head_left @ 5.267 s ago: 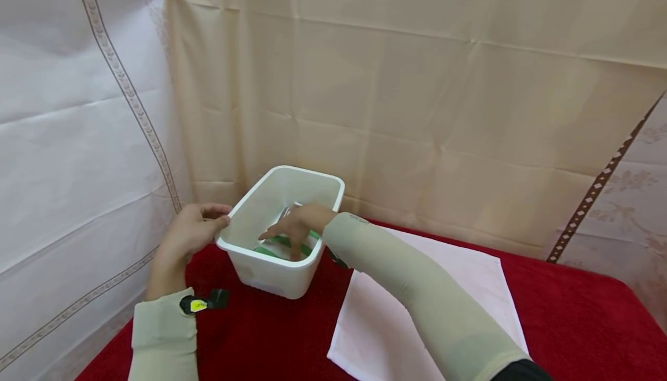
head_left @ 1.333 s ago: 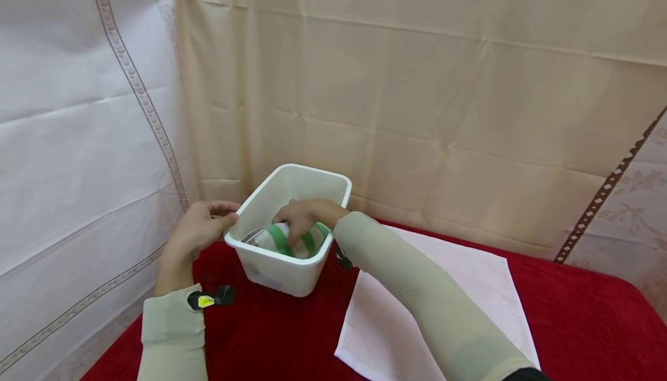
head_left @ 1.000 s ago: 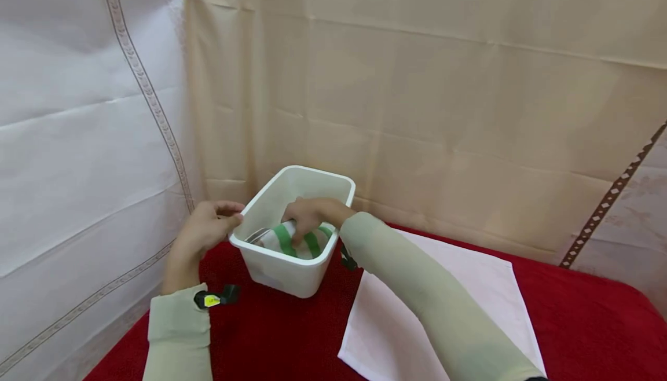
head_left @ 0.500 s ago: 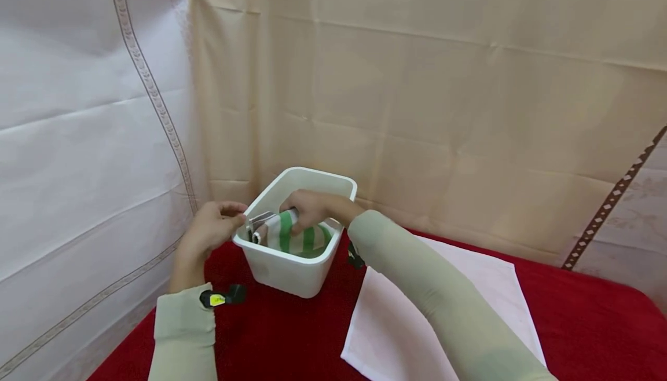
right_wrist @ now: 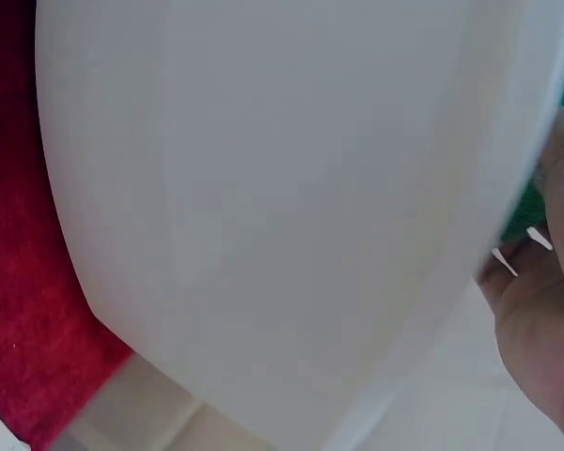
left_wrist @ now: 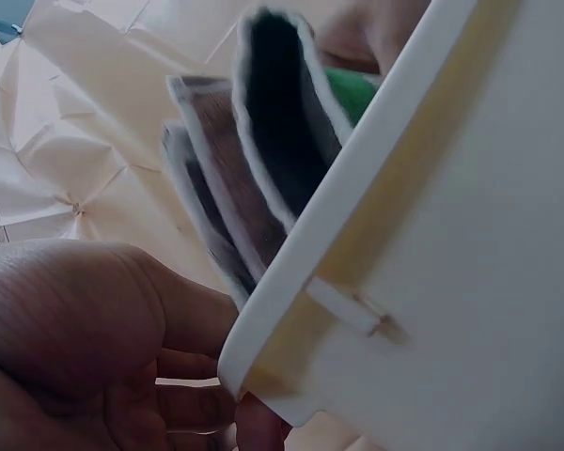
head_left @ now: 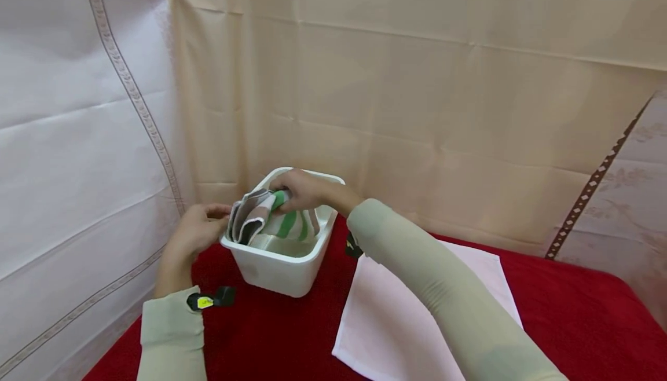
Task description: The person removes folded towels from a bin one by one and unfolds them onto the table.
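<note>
My right hand (head_left: 301,189) grips a folded towel (head_left: 286,223) with green, white and brown stripes. Part of the towel stands above the rim of a white plastic bin (head_left: 273,274), while its lower part is still inside. On the bin's left side, my left hand (head_left: 191,233) holds the rim, the thumb near the top and fingers beneath, as the left wrist view shows. There the towel's open folds (left_wrist: 230,141) rise past the rim. In the right wrist view the bin wall fills most of the picture, and my right hand (right_wrist: 540,329) is partly cut off.
A pale pink cloth (head_left: 385,323) lies flat to the right of the bin, partly under my right forearm. Red fabric (head_left: 250,340) covers the table. A beige curtain (head_left: 396,97) hangs close behind, and a white one (head_left: 68,155) at the left.
Earlier the towel lay low in the bin under my right hand. Now that hand has raised it, tilted, past the rim at the left. My left hand has stayed at the rim.
</note>
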Demonstrator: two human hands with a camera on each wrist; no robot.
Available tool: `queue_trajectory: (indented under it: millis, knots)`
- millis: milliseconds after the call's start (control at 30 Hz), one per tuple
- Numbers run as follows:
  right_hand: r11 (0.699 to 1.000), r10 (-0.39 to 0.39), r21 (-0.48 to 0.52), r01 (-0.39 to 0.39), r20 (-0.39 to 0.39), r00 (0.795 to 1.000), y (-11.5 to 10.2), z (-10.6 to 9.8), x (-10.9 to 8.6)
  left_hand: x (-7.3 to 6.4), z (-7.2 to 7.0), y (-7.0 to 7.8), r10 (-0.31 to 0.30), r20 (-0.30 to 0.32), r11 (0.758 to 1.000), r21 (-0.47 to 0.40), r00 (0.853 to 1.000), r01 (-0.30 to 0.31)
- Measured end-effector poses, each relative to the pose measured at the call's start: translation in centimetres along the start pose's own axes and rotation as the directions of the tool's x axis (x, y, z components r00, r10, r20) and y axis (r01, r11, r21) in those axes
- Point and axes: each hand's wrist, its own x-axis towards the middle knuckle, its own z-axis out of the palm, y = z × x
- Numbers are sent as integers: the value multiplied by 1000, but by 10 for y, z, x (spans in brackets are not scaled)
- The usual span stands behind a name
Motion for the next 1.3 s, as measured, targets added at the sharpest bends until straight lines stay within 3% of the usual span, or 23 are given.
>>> queue_trajectory:
  millis: [167,367,633,767,1100,1300]
  knots:
    - [996,59,70,-52,-105,993,-3,-13,-4,2,-4,-2,-8,15,1000,-14,1000,8]
    - [985,160,93,-144,-198,967,-4,-25,-10,6,-6,-4,-28,34,1000,13,999,27]
    - [975,218,103,-198,-243,945,-14,-53,-22,13,-6,-4,-53,73,999,-5,996,53]
    - [966,253,123,-226,-291,923,-17,-70,-28,18,-6,-6,-38,75,999,7,996,38]
    - [959,262,210,-188,-412,873,-35,-102,-44,23,-15,-17,-2,72,999,-36,997,4]
    - [954,278,236,-185,-471,837,-42,-115,-69,23,-21,-21,-18,75,1000,-7,997,19]
